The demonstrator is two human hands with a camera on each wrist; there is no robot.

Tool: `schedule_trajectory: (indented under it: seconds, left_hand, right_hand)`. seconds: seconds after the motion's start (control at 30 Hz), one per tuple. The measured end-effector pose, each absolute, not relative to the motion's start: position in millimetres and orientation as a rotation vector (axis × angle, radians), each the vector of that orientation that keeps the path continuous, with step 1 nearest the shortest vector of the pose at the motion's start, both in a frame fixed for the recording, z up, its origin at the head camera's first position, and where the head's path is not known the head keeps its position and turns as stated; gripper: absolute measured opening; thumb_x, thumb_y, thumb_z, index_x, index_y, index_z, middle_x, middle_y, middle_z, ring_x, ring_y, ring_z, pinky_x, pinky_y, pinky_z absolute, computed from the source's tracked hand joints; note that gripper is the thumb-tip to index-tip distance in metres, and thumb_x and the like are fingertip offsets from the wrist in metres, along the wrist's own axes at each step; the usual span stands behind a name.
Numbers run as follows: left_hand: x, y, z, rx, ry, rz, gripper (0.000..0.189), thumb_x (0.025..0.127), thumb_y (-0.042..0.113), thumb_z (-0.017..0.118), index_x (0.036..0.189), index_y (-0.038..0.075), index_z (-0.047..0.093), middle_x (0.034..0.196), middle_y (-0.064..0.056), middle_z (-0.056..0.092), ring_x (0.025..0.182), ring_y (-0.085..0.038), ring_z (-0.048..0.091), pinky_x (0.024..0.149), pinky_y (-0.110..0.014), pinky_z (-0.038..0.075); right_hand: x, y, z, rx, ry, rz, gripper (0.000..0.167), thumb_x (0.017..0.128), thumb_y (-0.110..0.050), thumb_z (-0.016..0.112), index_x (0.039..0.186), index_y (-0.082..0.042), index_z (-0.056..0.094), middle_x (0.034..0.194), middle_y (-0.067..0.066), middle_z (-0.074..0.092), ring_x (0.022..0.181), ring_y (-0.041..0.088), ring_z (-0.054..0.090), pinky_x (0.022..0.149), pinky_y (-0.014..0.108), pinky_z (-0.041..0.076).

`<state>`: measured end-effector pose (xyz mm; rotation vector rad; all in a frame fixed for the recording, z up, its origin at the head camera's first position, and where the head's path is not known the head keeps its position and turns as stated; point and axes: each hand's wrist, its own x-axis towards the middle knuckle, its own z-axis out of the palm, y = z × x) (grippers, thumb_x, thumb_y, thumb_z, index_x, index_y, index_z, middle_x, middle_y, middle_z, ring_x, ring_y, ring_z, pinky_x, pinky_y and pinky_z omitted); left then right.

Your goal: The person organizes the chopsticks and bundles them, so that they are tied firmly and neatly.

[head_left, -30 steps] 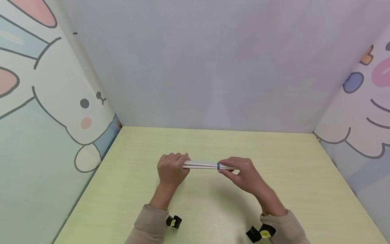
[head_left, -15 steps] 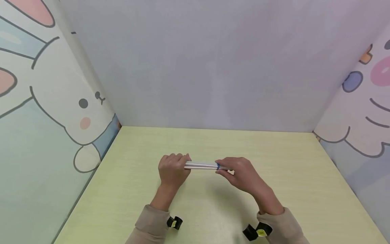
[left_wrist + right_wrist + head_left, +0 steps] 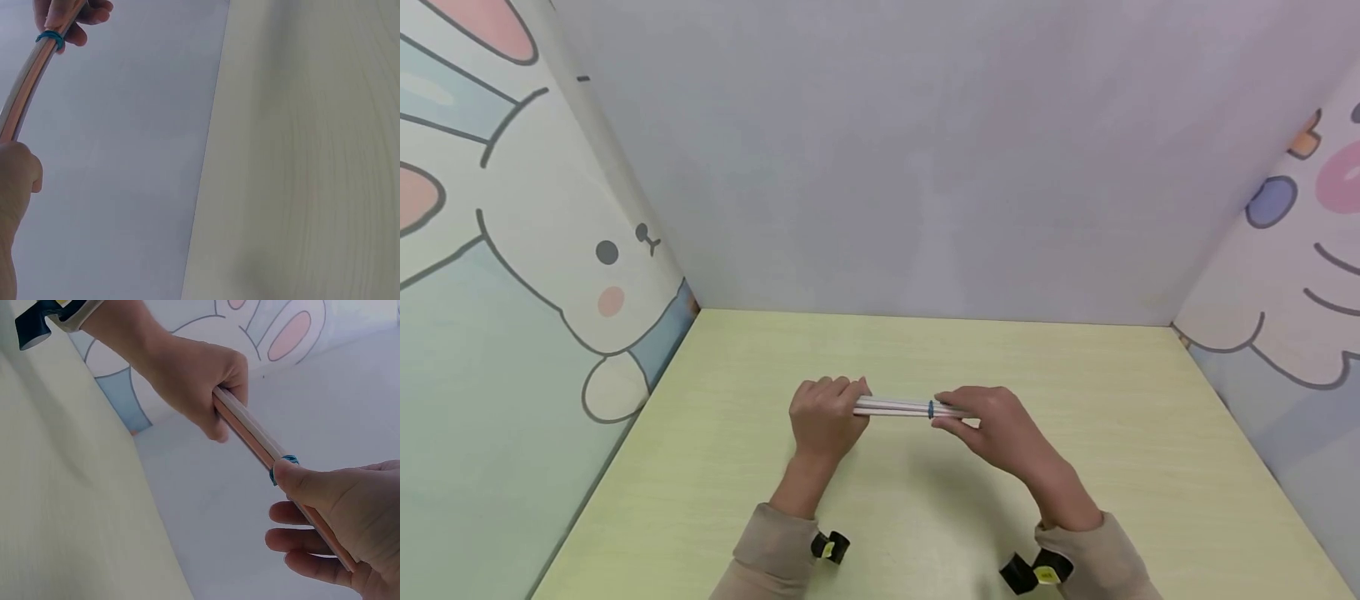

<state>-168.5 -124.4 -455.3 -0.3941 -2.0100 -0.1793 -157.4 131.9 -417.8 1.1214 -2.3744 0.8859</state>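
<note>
A bundle of slim, pale chopstick-like sticks is held level above the table, spanning the space between both hands. Around it, toward its right end, runs a blue rubber band. My left hand grips the bundle's left part in a fist, hiding that end. From the other side my right hand pinches the bundle between thumb and fingers. In the right wrist view the thumb lies right at the band, and the other fingers spread behind the sticks. White and orange-pink sides of the sticks show there.
The light yellow-green table carries the hands' shadows. A plain grey wall stands behind it, with cartoon-printed panels at the sides. Black wrist-worn cameras stick out from both sleeves.
My right hand has shifted slightly left along the bundle, and the blue band now sits a little nearer my left hand. The left hand has barely moved.
</note>
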Motion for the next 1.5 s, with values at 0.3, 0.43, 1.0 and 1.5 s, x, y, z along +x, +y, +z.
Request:
schedule_trajectory:
  seconds: [0.3, 0.43, 1.0, 1.5]
  left_hand:
    - [-167, -121, -454, -0.386, -2.007, -0.182, 0.027, 0.083, 0.015, 0.061, 0.056, 0.012, 0.059, 0.050, 0.001, 0.056, 0.040, -0.016, 0.046, 0.046, -0.033, 0.044]
    - [-166, -117, -453, -0.392, -2.000, -0.175, 0.029, 0.084, 0.016, 0.060, 0.054, 0.012, 0.057, 0.049, 0.002, 0.054, 0.039, -0.015, 0.046, 0.045, -0.032, 0.044]
    - [-166, -121, -456, -0.378, -2.007, -0.200, 0.028, 0.083, 0.014, 0.062, 0.055, 0.012, 0.059, 0.049, 0.001, 0.054, 0.040, -0.016, 0.045, 0.046, -0.034, 0.045]
    - [-164, -116, -458, -0.413, -2.011, -0.161, 0.024, 0.078, 0.012, 0.067, 0.056, 0.013, 0.058, 0.050, 0.002, 0.055, 0.041, -0.015, 0.047, 0.047, -0.032, 0.044]
  right_hand:
    - [-155, 125, -418, 1.127, -2.317, 0.685, 0.026, 0.075, -0.010, 0.088, 0.097, -0.008, 0.076, 0.086, -0.004, 0.074, 0.066, 0.002, 0.066, 0.057, 0.023, 0.052]
    - [-153, 118, -415, 1.113, -2.327, 0.600, 0.030, 0.074, -0.018, 0.089, 0.099, -0.008, 0.076, 0.084, -0.003, 0.074, 0.061, 0.005, 0.062, 0.054, 0.023, 0.050]
    - [-151, 114, -414, 1.079, -2.335, 0.602, 0.026, 0.074, -0.014, 0.089, 0.095, -0.010, 0.075, 0.085, -0.003, 0.074, 0.062, 0.007, 0.063, 0.055, 0.024, 0.050]
    - [-144, 108, -413, 1.037, -2.449, 0.612, 0.051, 0.075, -0.030, 0.088, 0.117, -0.004, 0.074, 0.096, 0.004, 0.077, 0.073, 0.013, 0.071, 0.063, 0.029, 0.055]
